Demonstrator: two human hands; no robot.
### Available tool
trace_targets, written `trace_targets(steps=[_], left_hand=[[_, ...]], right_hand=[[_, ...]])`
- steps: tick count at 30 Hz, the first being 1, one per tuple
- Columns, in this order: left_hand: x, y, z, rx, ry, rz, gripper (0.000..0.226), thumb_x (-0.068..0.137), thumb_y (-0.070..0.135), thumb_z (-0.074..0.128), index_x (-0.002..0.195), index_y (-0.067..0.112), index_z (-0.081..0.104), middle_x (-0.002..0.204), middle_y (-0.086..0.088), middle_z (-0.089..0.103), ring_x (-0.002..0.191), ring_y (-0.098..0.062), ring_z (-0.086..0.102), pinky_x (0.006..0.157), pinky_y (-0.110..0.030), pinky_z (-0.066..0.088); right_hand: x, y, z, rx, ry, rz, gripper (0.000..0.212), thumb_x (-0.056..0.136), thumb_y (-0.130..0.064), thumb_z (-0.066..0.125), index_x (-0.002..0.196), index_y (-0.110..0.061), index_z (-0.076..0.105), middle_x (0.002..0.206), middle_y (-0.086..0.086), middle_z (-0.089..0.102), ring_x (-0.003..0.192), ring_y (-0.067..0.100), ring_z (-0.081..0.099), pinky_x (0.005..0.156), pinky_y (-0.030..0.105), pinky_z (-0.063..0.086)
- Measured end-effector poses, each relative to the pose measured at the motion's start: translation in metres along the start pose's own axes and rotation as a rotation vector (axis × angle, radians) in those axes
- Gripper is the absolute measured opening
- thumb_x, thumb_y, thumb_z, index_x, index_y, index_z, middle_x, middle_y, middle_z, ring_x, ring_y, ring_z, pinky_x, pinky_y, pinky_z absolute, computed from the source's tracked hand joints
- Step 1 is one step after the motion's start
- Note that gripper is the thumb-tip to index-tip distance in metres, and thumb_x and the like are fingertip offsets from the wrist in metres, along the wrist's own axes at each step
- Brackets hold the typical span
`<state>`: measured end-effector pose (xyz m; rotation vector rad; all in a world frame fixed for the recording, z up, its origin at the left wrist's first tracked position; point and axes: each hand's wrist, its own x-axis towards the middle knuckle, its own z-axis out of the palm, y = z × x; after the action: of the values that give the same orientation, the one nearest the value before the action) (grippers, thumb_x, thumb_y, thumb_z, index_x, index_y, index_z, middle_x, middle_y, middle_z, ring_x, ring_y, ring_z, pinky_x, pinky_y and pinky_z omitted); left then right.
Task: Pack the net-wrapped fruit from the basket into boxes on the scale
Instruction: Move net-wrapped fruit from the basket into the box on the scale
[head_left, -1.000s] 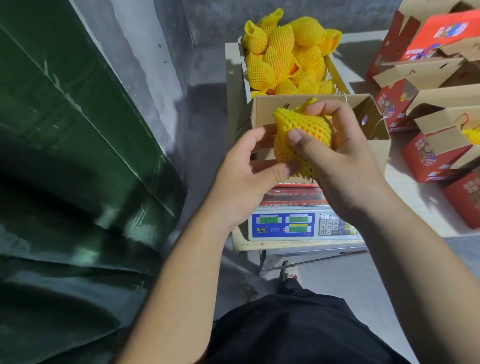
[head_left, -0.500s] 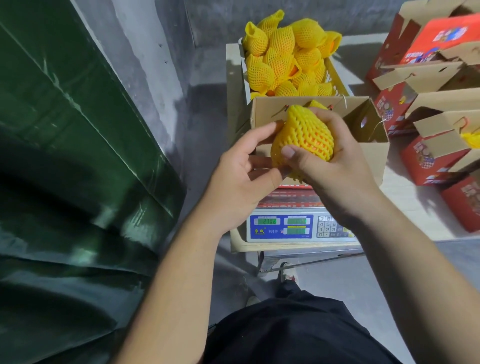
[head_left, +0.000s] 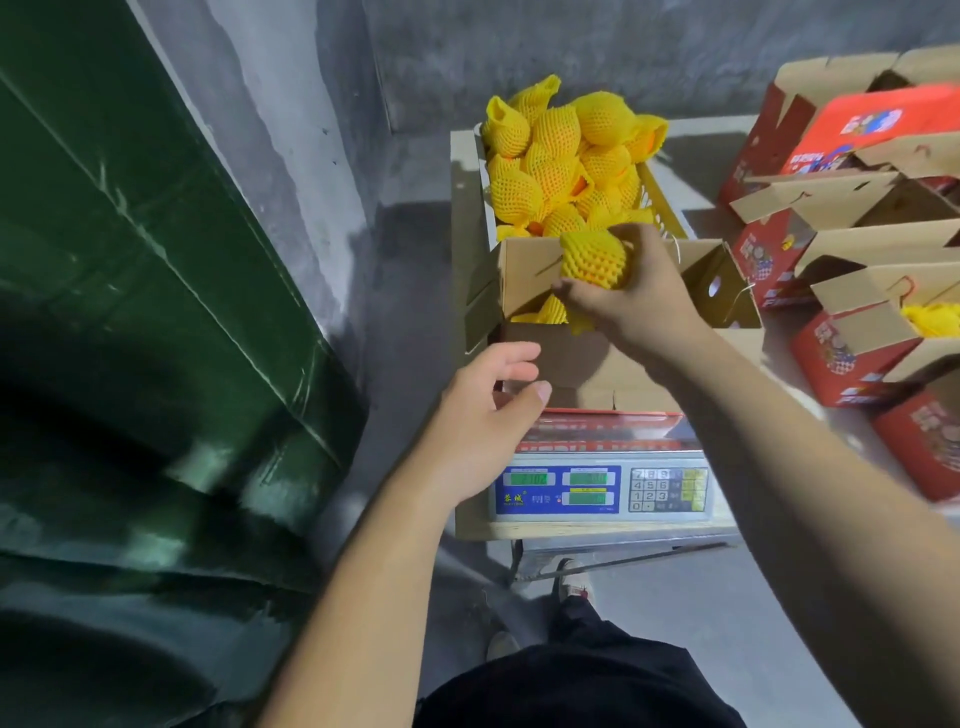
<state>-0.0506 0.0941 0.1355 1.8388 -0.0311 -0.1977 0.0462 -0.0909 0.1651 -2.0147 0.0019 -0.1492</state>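
**Netted fruit lowered toward open carton on the scale**

A round fruit sleeved in yellow foam netting (head_left: 592, 258) is gripped from above by the right hand (head_left: 631, 301), fingers and thumb curled round it, and is held over the mouth of the open brown cardboard box (head_left: 727, 291) that stands on the grey electronic scale with a blue display panel (head_left: 602, 488). The fruit is not yet set down; at least one more yellow-netted fruit (head_left: 551, 310) is seen already lying inside the box, below and to the left of the held one. The left hand (head_left: 485, 410) is kept free, its fingers loosely spread and grasping nothing, just beside the near flap of the box.

The placing step is judged to be in hand: the fruit is to be lowered into a free spot and let go, a move that calls for a gentle set-down so that the netting is not dragged off. Behind the box, the yellow slatted basket (head_left: 662, 205) is heaped with more netted fruit, so much of the task is judged to remain. To the right, red printed cartons with open brown flaps (head_left: 831, 270) are stacked on the bench.
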Motion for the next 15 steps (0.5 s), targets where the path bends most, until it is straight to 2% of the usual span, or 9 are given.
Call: trace_targets(steps=[3, 5, 7, 8, 11, 13, 15], left_hand=[[0.003, 0.003, 0.000, -0.025, 0.008, 0.000, 0.036, 0.103, 0.038, 0.064, 0.138, 0.040, 0.058, 0.121, 0.030, 0.063, 0.104, 0.024, 0.054, 0.061, 0.002, 0.044], [0.004, 0.003, 0.000, -0.033, 0.015, -0.004, 0.035, 0.103, 0.038, 0.063, 0.138, 0.039, 0.059, 0.121, 0.030, 0.063, 0.104, 0.021, 0.056, 0.060, 0.001, 0.045], [0.006, 0.004, -0.001, -0.016, 0.027, 0.007, 0.034, 0.104, 0.037, 0.062, 0.138, 0.038, 0.060, 0.121, 0.029, 0.063, 0.105, 0.018, 0.057, 0.061, 0.001, 0.045], [0.006, 0.004, -0.001, -0.006, 0.033, 0.014, 0.034, 0.104, 0.036, 0.062, 0.138, 0.037, 0.060, 0.120, 0.030, 0.064, 0.105, 0.018, 0.057, 0.062, 0.001, 0.045], [0.007, 0.003, -0.003, 0.017, 0.053, 0.035, 0.034, 0.104, 0.035, 0.062, 0.137, 0.037, 0.061, 0.121, 0.029, 0.064, 0.106, 0.011, 0.060, 0.065, 0.001, 0.044], [0.008, 0.001, -0.003, 0.063, 0.082, 0.057, 0.027, 0.103, 0.034, 0.063, 0.130, 0.038, 0.062, 0.118, 0.027, 0.065, 0.106, 0.009, 0.061, 0.066, 0.001, 0.045], [0.008, -0.001, -0.004, 0.096, 0.132, 0.090, 0.012, 0.102, 0.032, 0.063, 0.112, 0.040, 0.063, 0.106, 0.027, 0.067, 0.102, 0.010, 0.062, 0.066, 0.000, 0.045]], right_hand=[[0.027, 0.000, 0.012, -0.184, -0.032, -0.039, 0.085, 0.079, -0.036, 0.088, 0.145, -0.014, 0.039, 0.119, 0.009, 0.061, 0.104, 0.030, 0.064, 0.090, 0.052, 0.056], [0.036, 0.002, 0.019, -0.279, -0.131, -0.021, 0.098, 0.079, -0.037, 0.088, 0.154, -0.015, 0.030, 0.139, 0.017, 0.054, 0.124, 0.034, 0.056, 0.102, 0.048, 0.049], [0.038, 0.004, 0.022, -0.313, -0.277, 0.042, 0.114, 0.080, -0.045, 0.087, 0.163, -0.019, 0.014, 0.160, 0.018, 0.034, 0.146, 0.035, 0.037, 0.118, 0.048, 0.037], [0.037, 0.006, 0.023, -0.353, -0.322, 0.055, 0.114, 0.082, -0.051, 0.083, 0.165, -0.022, 0.011, 0.164, 0.018, 0.028, 0.150, 0.035, 0.032, 0.121, 0.050, 0.031], [0.020, 0.003, 0.024, -0.514, -0.279, -0.023, 0.092, 0.091, -0.055, 0.071, 0.163, -0.023, 0.022, 0.161, 0.017, 0.037, 0.147, 0.037, 0.038, 0.120, 0.054, 0.032], [-0.002, -0.001, 0.026, -0.451, -0.238, -0.100, 0.076, 0.095, -0.042, 0.069, 0.159, -0.021, 0.033, 0.155, 0.015, 0.046, 0.143, 0.035, 0.043, 0.116, 0.054, 0.037], [-0.028, -0.003, 0.025, -0.341, -0.220, -0.164, 0.063, 0.097, -0.030, 0.066, 0.154, -0.020, 0.042, 0.152, 0.009, 0.050, 0.142, 0.028, 0.045, 0.115, 0.050, 0.041]])
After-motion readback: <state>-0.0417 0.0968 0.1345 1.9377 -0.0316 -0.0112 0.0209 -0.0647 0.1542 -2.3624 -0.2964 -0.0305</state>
